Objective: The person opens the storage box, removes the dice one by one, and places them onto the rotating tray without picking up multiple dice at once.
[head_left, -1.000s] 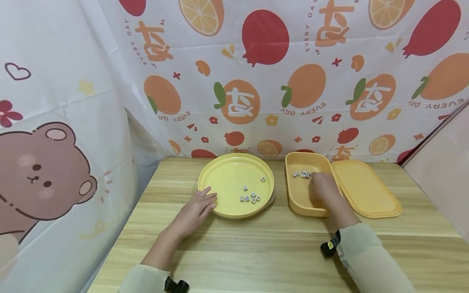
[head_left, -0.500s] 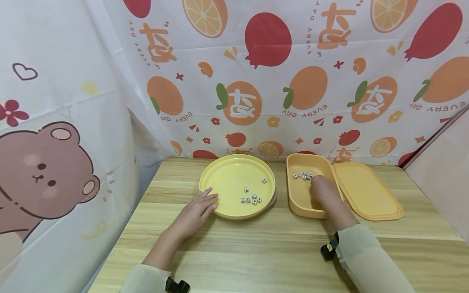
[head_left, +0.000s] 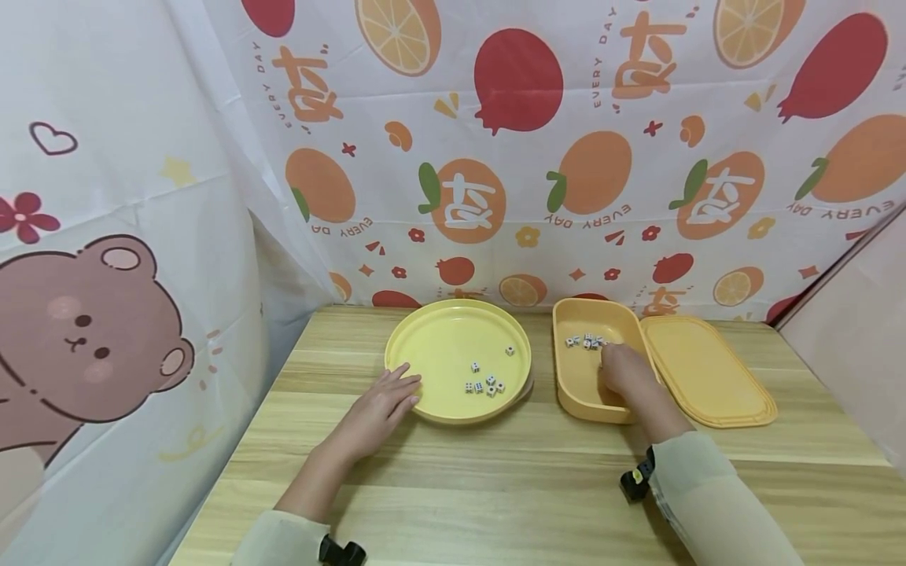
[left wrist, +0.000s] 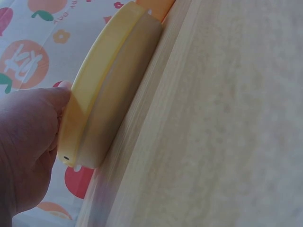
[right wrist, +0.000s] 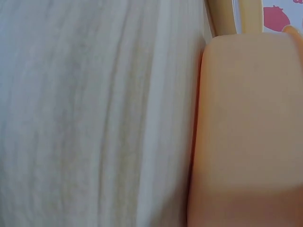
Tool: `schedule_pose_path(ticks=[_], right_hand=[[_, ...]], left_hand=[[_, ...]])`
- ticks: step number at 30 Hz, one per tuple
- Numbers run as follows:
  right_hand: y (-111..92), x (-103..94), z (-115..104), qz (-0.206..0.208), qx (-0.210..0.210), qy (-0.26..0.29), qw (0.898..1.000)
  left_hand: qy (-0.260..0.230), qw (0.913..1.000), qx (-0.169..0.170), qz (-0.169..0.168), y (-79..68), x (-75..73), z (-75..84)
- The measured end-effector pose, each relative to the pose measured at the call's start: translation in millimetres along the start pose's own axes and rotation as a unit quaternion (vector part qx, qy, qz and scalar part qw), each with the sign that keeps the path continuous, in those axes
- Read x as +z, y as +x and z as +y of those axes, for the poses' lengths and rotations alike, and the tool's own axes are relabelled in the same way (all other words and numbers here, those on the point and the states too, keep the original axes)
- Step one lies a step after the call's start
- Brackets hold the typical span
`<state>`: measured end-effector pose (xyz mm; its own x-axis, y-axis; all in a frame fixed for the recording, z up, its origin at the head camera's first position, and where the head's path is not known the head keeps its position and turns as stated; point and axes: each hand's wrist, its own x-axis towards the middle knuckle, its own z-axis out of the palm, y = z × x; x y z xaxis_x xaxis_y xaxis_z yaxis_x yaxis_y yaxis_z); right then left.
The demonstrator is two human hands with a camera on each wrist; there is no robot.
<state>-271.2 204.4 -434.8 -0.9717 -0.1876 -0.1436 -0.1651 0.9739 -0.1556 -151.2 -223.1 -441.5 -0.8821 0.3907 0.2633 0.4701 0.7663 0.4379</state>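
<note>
My left hand (head_left: 378,410) rests at the near left rim of a round yellow tray (head_left: 435,338), its fingers extended over the edge. In the left wrist view the thumb side of that hand meets the tray's rim (left wrist: 90,90). Several white dice (head_left: 479,387) lie in the tray, mostly towards its right side. My right hand (head_left: 626,373) reaches down into an orange-yellow box (head_left: 572,397), fingertips right at a cluster of white dice (head_left: 587,343). I cannot tell whether it pinches a die. The right wrist view shows only the box's outer wall (right wrist: 251,118), hiding that hand.
The box's flat lid (head_left: 708,373) lies to the right of the box. A wooden table (head_left: 495,487) carries everything. Behind it hangs a fruit-print cloth (head_left: 524,173), and a bear-print cloth (head_left: 127,330) hangs at the left.
The head view has shifted slightly. My left hand stays at the tray's rim, and my right hand stays at the dice in the box with barely any movement.
</note>
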Motion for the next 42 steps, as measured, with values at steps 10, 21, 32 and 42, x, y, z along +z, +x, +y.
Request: schedule_pose_path(ticks=[10, 21, 32, 42], right_hand=[[-0.9, -0.1, 3.1, 0.011, 0.006, 0.061, 0.998], [-10.8, -6.3, -27.3, 0.209, -0.033, 0.185, 0.96], [-13.7, -1.3, -88.2, 0.265, -0.081, 0.359, 0.891], [-8.4, 19.9, -146.2, 0.233, -0.111, 0.419, 0.871]], left_hand=[[0.002, 1.0, 0.001, -0.002, 0.5, -0.8, -0.9], [-0.003, 0.9999, -0.008, -0.013, 1.4, -2.4, -1.8], [-0.004, 0.9999, -0.005, -0.013, 2.1, -1.7, -2.1], [-0.001, 0.9999, -0.008, -0.015, 2.1, -1.0, -2.5]])
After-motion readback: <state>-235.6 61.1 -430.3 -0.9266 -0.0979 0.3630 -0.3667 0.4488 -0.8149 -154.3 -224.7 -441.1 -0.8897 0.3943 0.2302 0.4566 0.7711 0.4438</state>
